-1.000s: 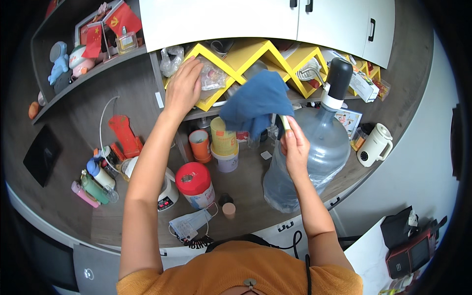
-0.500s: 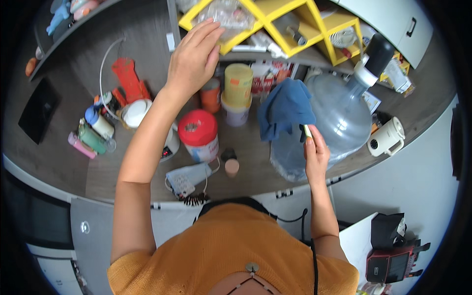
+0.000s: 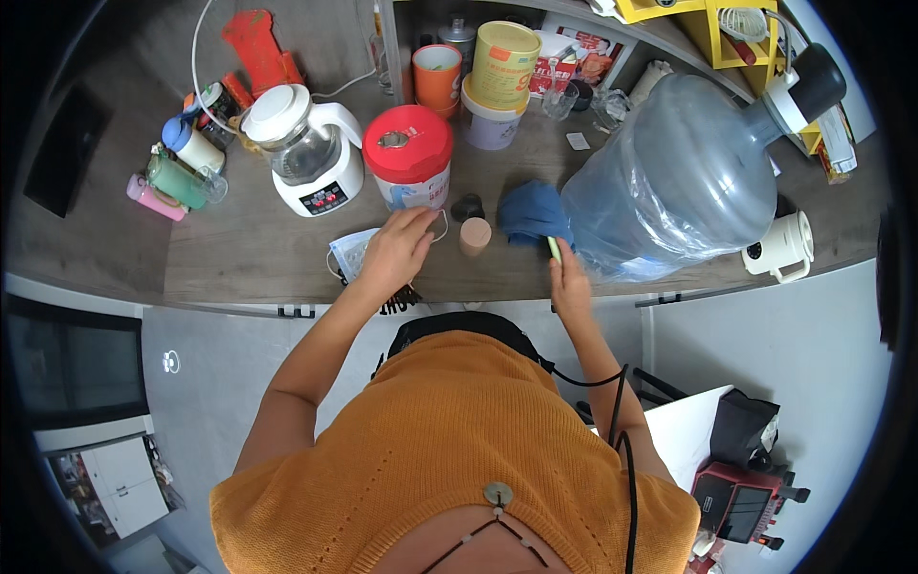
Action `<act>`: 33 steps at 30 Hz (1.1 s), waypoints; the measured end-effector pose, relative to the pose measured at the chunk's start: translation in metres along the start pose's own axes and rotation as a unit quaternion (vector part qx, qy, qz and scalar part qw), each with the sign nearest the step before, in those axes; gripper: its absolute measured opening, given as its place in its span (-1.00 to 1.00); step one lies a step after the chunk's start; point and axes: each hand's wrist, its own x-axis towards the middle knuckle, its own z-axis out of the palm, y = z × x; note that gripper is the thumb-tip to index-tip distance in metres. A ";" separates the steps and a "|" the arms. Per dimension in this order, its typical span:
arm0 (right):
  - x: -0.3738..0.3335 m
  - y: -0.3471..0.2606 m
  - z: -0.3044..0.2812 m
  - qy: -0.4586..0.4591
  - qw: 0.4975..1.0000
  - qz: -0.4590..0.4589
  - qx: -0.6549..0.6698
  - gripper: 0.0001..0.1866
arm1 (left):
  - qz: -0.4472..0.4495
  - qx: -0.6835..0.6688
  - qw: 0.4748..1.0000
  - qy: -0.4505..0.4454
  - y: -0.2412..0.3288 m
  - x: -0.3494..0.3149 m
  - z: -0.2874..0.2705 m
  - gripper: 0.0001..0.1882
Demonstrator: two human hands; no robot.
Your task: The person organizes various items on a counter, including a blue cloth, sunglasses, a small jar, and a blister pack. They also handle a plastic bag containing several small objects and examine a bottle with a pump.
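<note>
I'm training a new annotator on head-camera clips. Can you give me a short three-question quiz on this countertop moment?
1. True or false: the left hand rests on a face mask.
2. What lies at the right hand? A) blue cloth B) kettle C) yellow tin
3. What colour is the lid of the canister beyond the left hand?

Key: 1 true; 2 A, the blue cloth beside the water jug; 3 red.

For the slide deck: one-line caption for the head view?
Left hand on a face mask, right hand pressing a blue cloth beside a large water jug.
</note>
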 end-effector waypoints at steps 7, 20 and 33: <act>-0.003 0.004 0.008 -0.188 0.966 0.021 -0.177 -0.43 | -0.035 -0.003 0.999 -0.010 -0.024 -0.042 0.032 -0.69; 0.071 -0.048 0.008 -0.137 0.971 -0.169 -0.098 -0.85 | -0.096 -0.017 0.995 -0.011 -0.017 -0.041 0.056 -0.69; 0.125 -0.050 0.077 -0.253 0.928 -0.257 -0.099 -0.77 | -0.147 -0.009 0.988 0.042 -0.020 -0.050 0.038 -0.70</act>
